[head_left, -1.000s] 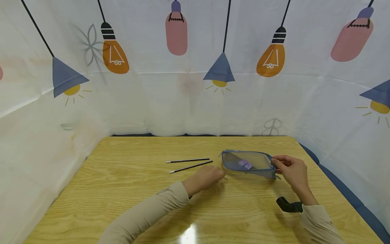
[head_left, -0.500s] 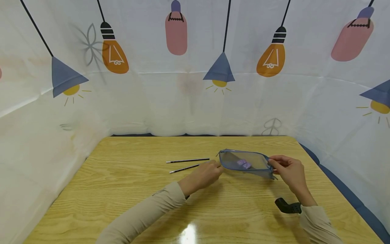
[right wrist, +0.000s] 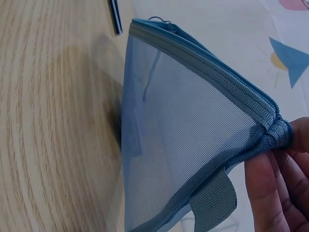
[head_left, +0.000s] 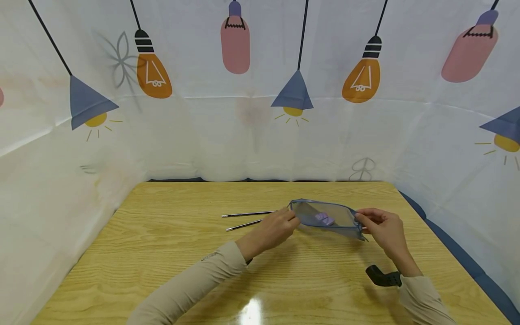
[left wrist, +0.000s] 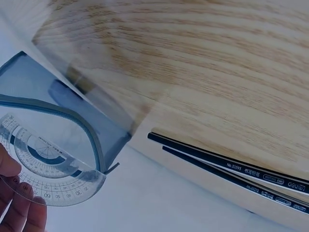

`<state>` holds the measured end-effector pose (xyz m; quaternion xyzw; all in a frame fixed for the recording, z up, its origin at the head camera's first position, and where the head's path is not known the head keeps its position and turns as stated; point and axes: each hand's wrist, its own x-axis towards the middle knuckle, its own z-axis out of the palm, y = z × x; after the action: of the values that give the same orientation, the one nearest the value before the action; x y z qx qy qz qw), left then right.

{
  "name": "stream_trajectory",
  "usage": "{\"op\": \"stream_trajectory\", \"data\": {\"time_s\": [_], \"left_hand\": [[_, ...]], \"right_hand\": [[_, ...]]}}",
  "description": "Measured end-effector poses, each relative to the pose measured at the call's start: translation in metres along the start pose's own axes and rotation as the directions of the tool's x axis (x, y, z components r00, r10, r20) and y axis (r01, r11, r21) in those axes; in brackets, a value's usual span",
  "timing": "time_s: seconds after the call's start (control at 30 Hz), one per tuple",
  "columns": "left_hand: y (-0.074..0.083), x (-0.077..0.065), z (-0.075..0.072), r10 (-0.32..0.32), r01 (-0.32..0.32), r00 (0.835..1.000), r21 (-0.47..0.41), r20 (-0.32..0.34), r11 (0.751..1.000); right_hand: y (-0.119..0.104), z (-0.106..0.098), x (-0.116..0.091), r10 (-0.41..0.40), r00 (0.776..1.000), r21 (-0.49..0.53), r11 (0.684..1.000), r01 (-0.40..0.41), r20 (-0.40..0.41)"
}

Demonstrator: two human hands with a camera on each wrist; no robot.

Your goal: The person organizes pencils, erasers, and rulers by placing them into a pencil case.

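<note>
My left hand (head_left: 271, 231) pinches a clear half-round protractor (left wrist: 63, 191) by its edge. The protractor lies across the zipped mouth of a blue mesh pencil pouch (head_left: 343, 215), at the pouch's left end; how far in it reaches, I cannot tell. With thumb and fingers, my right hand (head_left: 386, 228) grips the pouch's right corner, and in the right wrist view the pouch (right wrist: 188, 130) hangs from that grip with its mouth unzipped. Small purple blocks (head_left: 325, 219) show inside. Left of the pouch lie two black pencils (left wrist: 227, 162), partly behind my left hand in the head view.
A wooden table (head_left: 183, 253) carries everything. White cloth (head_left: 195, 131) printed with lamps hangs around its back and sides. A black strap-like piece (head_left: 383, 276) sticks out from my right wrist above the table.
My left hand has moved slightly up with the protractor, to the pouch's left end, and now covers the pencils' right ends. The right hand and pouch have shifted slightly left.
</note>
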<state>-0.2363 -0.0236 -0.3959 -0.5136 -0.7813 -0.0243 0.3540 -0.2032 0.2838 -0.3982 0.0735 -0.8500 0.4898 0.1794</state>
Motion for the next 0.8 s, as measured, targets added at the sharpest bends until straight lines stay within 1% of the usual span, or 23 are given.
{"op": "stream_trajectory", "data": {"time_s": [0.07,0.3,0.67,0.8], "left_hand": [[-0.001,0.001,0.0,-0.008,0.008,1.0,-0.003,-0.017,1.0],[-0.002,0.004,0.0,-0.017,0.019,0.999,0.052,-0.043,0.998],[0.0,0.012,0.003,0.012,-0.008,0.998,0.062,-0.064,0.998],[0.001,0.014,0.005,0.003,0.0,0.998,0.049,-0.064,0.999]], "right_hand": [[0.0,0.0,0.0,-0.005,1.0,-0.002,1.0,0.005,0.0],[-0.002,0.0,-0.003,-0.004,1.0,-0.004,1.0,0.004,0.0],[-0.001,0.0,-0.006,0.0,1.0,0.023,1.0,0.0,0.012],[-0.001,-0.001,-0.007,-0.007,1.0,0.04,0.999,0.006,0.025]]}}
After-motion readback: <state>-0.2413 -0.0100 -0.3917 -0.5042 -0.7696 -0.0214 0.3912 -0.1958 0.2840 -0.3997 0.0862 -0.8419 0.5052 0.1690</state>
